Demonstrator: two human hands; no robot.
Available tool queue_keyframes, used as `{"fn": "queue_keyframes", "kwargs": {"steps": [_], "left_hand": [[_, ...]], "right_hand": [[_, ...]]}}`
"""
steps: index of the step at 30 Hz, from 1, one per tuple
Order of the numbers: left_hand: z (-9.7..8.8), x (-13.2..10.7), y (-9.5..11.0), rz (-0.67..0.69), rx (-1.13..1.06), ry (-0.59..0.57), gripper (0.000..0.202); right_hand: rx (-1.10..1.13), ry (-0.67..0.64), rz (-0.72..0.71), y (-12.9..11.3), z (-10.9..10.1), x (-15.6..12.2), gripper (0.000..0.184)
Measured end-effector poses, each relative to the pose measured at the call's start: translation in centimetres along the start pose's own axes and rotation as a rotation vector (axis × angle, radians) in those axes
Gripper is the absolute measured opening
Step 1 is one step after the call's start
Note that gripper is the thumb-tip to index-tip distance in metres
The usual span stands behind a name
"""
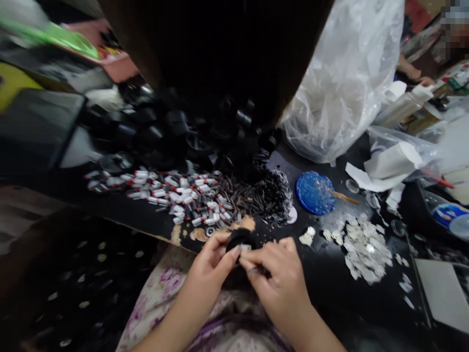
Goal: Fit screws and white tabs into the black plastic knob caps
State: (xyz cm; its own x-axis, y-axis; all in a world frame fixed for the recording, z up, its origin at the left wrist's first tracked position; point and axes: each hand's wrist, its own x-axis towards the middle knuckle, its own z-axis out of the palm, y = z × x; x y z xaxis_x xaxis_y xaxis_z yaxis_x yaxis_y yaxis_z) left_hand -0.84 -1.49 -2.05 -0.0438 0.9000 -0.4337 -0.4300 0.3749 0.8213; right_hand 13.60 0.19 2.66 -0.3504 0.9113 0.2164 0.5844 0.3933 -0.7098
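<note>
My left hand [216, 261] is closed around a round black plastic housing [240, 238] at the table's front edge. A small whitish part [245, 248] shows inside the housing, at the fingertips of both hands. My right hand [276, 269] is pinched, its thumb and forefinger against that whitish part; a dark thin thing shows between its lower fingers, too hidden to name. Beyond the hands lies a heap of small white-and-black cylinders with red ends [190, 193]. Beside it are piles of dark thin rods [252, 195] and black curly bits [280, 195].
A blue lid [315, 192] with whitish paste and a wooden stick [342, 196] lies to the right. Flat silvery discs [368, 249] are heaped farther right. Black round housings [146, 132] crowd the back. A large clear plastic bag [337, 88] stands behind; another person's hand [414, 73] shows far right.
</note>
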Motion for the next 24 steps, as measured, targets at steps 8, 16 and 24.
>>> {"fn": "queue_keyframes", "kwargs": {"steps": [8,16,24], "left_hand": [[-17.4,-3.7,1.5,0.186,0.649,0.687,0.044],[-6.1,9.4,12.0,0.876,0.993,0.236,0.027],[-4.2,12.3,13.6,0.945,0.888,0.199,0.013]], "right_hand": [[0.251,-0.121,-0.137,0.5,0.5,3.0,0.015],[0.277,-0.177,0.094,0.7,1.2,2.9,0.013],[0.371,-0.130,0.308,1.3,0.1,1.3,0.026]]}}
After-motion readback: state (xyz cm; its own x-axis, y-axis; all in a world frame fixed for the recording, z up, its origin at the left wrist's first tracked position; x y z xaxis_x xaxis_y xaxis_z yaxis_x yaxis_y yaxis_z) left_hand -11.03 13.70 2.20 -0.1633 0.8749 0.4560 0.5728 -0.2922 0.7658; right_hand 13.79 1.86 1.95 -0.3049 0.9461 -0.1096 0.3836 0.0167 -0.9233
